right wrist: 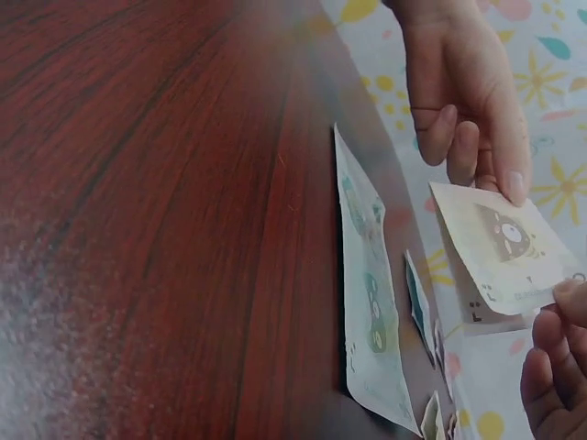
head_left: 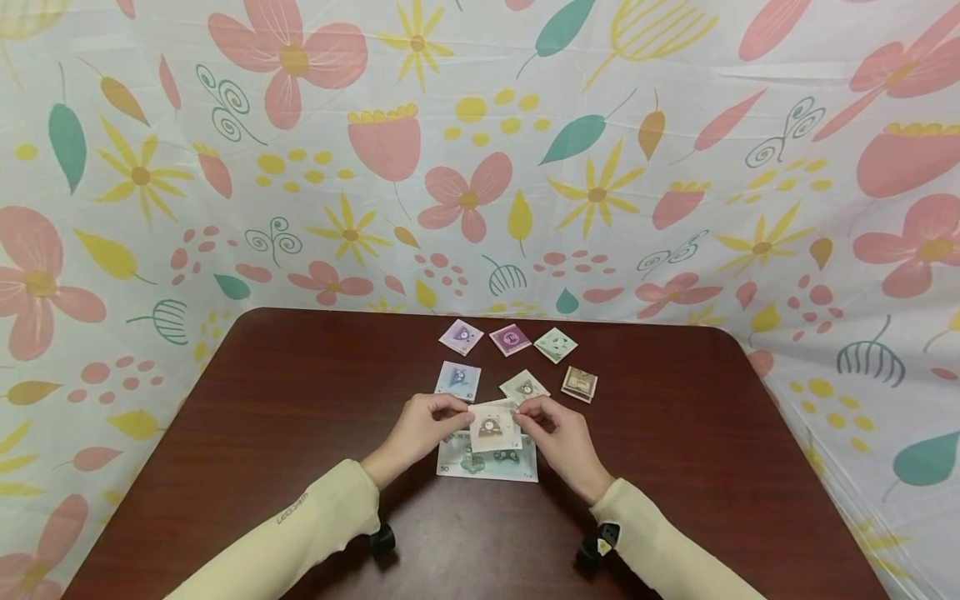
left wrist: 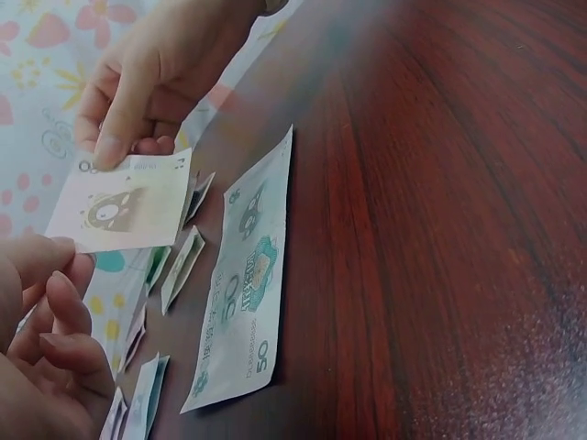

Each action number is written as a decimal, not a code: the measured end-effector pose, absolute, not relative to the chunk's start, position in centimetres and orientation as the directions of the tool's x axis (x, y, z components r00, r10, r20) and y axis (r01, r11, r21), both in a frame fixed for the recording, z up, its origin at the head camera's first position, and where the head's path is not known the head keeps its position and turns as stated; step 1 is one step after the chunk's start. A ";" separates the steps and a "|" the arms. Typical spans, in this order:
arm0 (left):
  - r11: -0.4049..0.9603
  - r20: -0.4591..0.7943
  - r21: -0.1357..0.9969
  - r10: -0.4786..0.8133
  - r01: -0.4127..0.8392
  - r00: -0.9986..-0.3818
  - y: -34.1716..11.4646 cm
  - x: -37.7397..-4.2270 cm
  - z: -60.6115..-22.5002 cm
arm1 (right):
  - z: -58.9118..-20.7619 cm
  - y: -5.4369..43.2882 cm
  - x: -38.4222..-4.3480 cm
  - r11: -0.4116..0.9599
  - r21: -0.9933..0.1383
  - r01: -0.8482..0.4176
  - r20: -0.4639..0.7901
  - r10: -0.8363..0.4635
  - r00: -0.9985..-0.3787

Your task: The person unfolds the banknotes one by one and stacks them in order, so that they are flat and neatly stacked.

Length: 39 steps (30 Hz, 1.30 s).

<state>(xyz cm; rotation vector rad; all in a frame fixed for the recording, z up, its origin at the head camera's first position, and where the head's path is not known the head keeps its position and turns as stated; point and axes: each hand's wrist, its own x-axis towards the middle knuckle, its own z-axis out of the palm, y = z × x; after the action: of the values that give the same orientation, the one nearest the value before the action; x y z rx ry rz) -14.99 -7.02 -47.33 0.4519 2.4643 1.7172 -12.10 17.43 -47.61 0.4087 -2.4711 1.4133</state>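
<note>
Between both hands is a cream paper note (head_left: 495, 427) with a brown cartoon figure, folded to a small size and raised over the table. The left hand (head_left: 422, 432) pinches its left side between thumb and fingers. At the opposite side, the right hand (head_left: 561, 433) pinches its edge in the same way. In the right wrist view, a second layer of paper (right wrist: 486, 323) shows beneath the note's face. Under the hands lies an unfolded green note (head_left: 487, 467) printed with 50, flat on the table and partly covered in the head view.
Beyond the hands lie small folded notes: a blue one (head_left: 458, 380), a pale one (head_left: 525, 385) and a brown one (head_left: 580, 382). Farther back are a lilac (head_left: 461, 337), a purple (head_left: 511, 339) and a green one (head_left: 556, 344). A flowered cloth (head_left: 465, 108) hangs behind the dark table (head_left: 300, 400).
</note>
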 end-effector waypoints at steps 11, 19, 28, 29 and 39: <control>0.302 0.100 0.929 0.348 0.213 -0.932 -7.7 -15.0 -47.5 | -47.8 18.0 -11.8 0.431 -0.805 -0.408 0.398 -0.118 -0.910; 0.270 0.088 0.946 0.311 0.177 -0.946 -8.5 -15.1 -47.9 | -47.1 17.7 -11.3 0.426 -0.790 -0.441 0.426 -0.136 -0.895; 0.211 0.130 0.956 0.308 0.201 -0.942 -9.0 -16.5 -48.0 | -47.2 17.9 -11.2 0.359 -0.811 -0.462 0.423 -0.185 -0.887; 0.207 0.136 0.956 0.316 0.208 -0.939 -9.0 -16.7 -48.0 | -47.2 17.9 -11.2 0.349 -0.812 -0.468 0.426 -0.194 -0.884; 0.199 0.110 0.957 0.420 0.209 -0.901 -8.6 -18.0 -48.2 | -47.5 17.9 -11.2 0.333 -0.811 -0.480 0.423 -0.232 -0.876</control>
<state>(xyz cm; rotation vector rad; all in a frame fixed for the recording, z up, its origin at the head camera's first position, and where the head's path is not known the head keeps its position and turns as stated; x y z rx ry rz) -17.98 -8.62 -48.16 0.6086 2.2907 1.7830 -11.23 17.95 -47.51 0.6454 -2.3670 1.5626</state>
